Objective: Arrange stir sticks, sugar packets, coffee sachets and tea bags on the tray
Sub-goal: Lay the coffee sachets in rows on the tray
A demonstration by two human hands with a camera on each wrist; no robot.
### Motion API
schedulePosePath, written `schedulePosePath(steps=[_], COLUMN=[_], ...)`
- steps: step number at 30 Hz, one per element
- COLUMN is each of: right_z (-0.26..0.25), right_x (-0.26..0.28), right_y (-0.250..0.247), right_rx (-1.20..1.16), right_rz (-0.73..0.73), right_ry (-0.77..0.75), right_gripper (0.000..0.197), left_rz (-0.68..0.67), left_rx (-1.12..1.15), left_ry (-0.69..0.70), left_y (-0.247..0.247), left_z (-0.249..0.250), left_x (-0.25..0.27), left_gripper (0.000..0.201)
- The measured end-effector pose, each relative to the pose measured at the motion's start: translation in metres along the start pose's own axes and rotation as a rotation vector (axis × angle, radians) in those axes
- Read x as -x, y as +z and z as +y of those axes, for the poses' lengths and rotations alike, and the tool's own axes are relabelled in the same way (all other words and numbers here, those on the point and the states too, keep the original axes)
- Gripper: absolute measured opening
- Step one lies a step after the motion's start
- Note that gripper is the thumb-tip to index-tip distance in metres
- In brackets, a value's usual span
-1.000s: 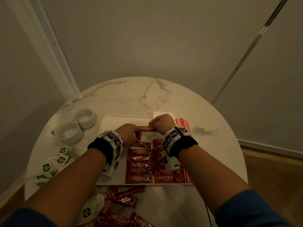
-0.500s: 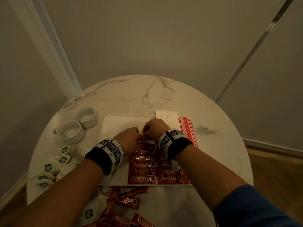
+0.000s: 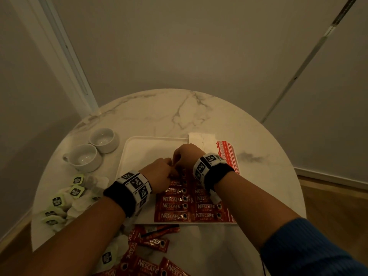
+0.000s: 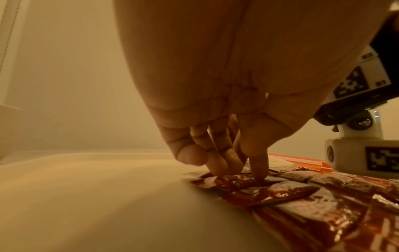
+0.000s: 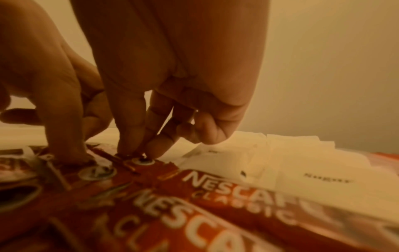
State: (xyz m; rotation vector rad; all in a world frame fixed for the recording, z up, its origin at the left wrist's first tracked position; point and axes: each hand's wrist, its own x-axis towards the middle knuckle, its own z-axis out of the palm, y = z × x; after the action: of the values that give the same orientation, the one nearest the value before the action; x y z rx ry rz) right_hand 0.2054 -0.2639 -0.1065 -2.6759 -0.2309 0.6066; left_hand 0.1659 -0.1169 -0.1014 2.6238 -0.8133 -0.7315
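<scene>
Two hands are working on the tray (image 3: 127, 156): left hand (image 3: 159, 176) fingertips are pinching the top coffee sachet (image 4: 235, 180). Right hand (image 3: 187, 156) is pinching its other end w/ curled fingers.

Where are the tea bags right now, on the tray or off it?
Off it: in the head view the tea bags lie in a loose pile on the table, left of the tray and just nearer than the two white cups.

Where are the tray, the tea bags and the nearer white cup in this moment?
tray (image 3: 147, 148): head view, bare floor of its far left part.
tea bags (image 3: 76, 191): head view, green tag of one in the pile.
nearer white cup (image 3: 83, 158): head view, its inside.
</scene>
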Motion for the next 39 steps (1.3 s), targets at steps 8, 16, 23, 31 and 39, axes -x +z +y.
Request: schedulePosePath(steps=[8, 16, 23, 31, 39], right_z=[0.005, 0.008, -0.012, -0.036, -0.047], right_x=[0.0, 0.005, 0.074, 0.18, 0.171], right_y=[0.0, -0.006, -0.005, 0.08, 0.126], right_rx=[0.011, -0.064, -0.262, -0.006, 0.272], right_rz=[0.0, 0.076, 0.21, 0.02, 0.107], right_ry=[-0.005, -0.02, -0.047, -0.348, -0.406], right_gripper=[0.014, 0.015, 0.012, 0.03, 0.046], left_rz=[0.047, 0.263, 0.489, 0.18, 0.1], left_rx=[-0.001, 0.132, 0.294, -0.068, -0.432], left_ry=[0.01, -0.069, 0.026, 0.102, -0.163], left_y=[0.002, -0.02, -0.03, 0.039, 0.075], left_z=[-0.004, -0.015, 0.001, 0.033, 0.041], left_x=[-0.003, 0.013, 0.077, 0.135, 0.149], left_gripper=[0.039, 0.029, 0.02, 0.027, 0.03])
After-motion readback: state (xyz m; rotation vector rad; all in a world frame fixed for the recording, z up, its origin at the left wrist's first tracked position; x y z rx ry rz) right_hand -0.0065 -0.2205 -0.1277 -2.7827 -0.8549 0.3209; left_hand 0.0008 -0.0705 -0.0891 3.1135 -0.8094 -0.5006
